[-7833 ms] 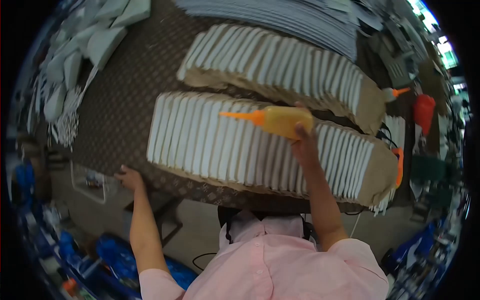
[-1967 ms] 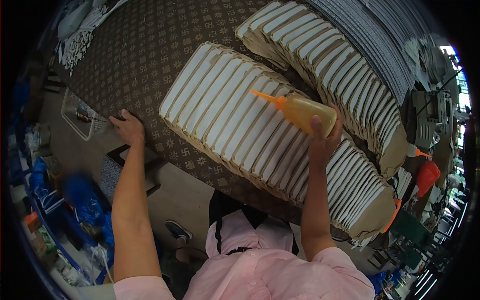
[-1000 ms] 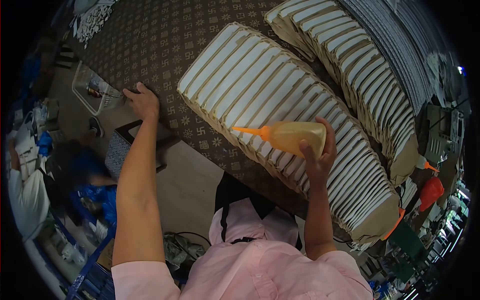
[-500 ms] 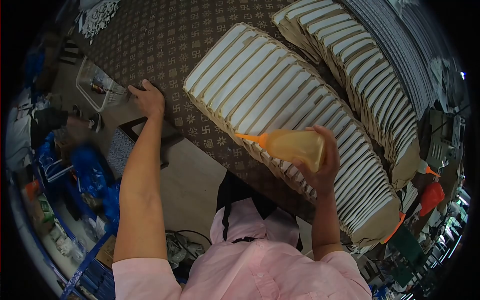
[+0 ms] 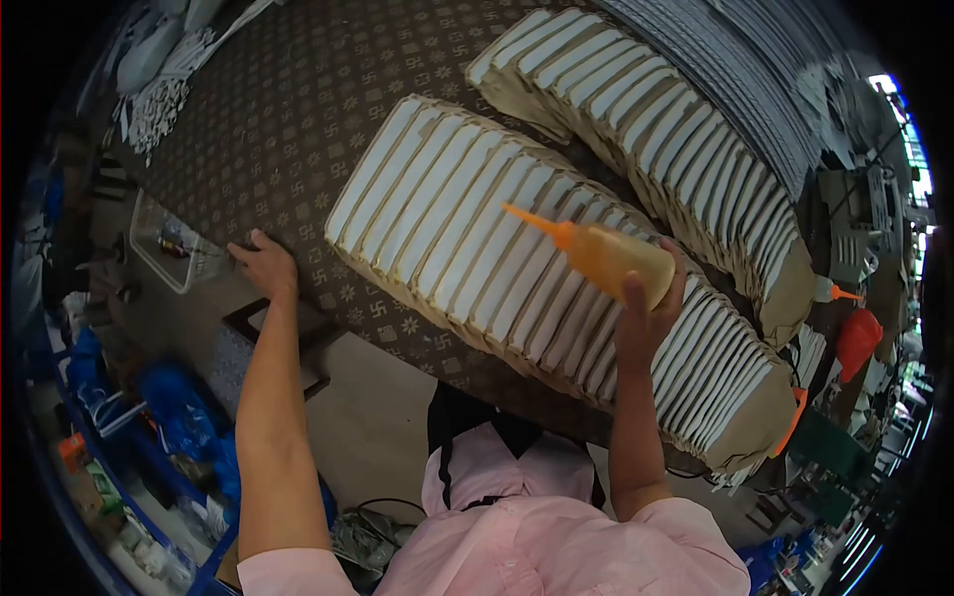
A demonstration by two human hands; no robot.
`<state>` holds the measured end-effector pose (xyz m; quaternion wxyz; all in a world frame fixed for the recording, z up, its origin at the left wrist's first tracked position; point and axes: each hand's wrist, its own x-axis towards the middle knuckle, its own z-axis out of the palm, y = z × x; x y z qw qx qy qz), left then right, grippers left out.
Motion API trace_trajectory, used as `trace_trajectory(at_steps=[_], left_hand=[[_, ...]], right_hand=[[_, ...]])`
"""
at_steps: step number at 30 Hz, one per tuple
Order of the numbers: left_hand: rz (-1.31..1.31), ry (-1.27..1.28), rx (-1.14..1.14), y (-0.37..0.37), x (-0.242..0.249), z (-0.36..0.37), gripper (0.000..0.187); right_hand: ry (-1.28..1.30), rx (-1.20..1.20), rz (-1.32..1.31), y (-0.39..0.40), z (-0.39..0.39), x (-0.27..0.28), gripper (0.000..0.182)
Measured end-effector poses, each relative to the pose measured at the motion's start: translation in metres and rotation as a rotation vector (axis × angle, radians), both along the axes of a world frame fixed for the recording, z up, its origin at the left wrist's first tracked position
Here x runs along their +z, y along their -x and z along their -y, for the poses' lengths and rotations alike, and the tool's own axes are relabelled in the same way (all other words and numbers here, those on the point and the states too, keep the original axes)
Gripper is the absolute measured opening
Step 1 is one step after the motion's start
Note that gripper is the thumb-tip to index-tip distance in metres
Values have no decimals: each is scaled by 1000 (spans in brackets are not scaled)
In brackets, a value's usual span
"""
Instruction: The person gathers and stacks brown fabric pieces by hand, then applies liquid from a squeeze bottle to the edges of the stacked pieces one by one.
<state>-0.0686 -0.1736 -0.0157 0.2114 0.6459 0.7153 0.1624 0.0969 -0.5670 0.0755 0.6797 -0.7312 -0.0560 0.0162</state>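
Note:
In my right hand (image 5: 651, 313) is a squeeze bottle (image 5: 621, 263) with an orange pointed nozzle and yellowish contents. I hold it tilted above the nearer row of overlapping brown paper pieces with white strips (image 5: 477, 214), its tip pointing to the upper left. My left hand (image 5: 266, 266) rests at the edge of the brown patterned tabletop (image 5: 308, 60), fingers spread and holding nothing. Behind the nearer row lies a second row of similar overlapping pieces (image 5: 646, 114).
Long grey strips (image 5: 735, 74) lie along the table's far side. A bundle of thin white strips (image 5: 159, 104) is at the upper left. A white plastic basket (image 5: 164, 243) stands left of my left hand. A red object (image 5: 857, 343) and another orange-tipped bottle (image 5: 830, 290) sit at the right.
The bottle in my right hand has moved up, its nozzle shifting from the nearer row's front edge to over its white strips. My left hand stays at the table edge. The view has shifted.

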Motion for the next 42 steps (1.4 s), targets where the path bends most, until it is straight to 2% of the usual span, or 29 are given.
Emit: trace_trajectory(at_steps=[2,6,11,17,23,42], left_hand=[[11,-10,-17,3,-5,-2,68],[-18,-40,-21,6,-10,-7,68],[-19,-43,-12,4,-9,-5,69],[-12,-41,-19,5,-9,-6,70],[-8,-47,-14,4,-7,-4,69],[-33,-31,0,4,-7,-4,68]], right_hand=[[-150,-160,-43,-18,9,-8,59],[-131,-231,8,-41,17,-12,55],[42,-176,47,-37,8,1,58],[110,-164,70,-36,1,-4,60],[35,-127,51,-38,-1,-9,61],[111,52,-1,-31,6,-4,57]])
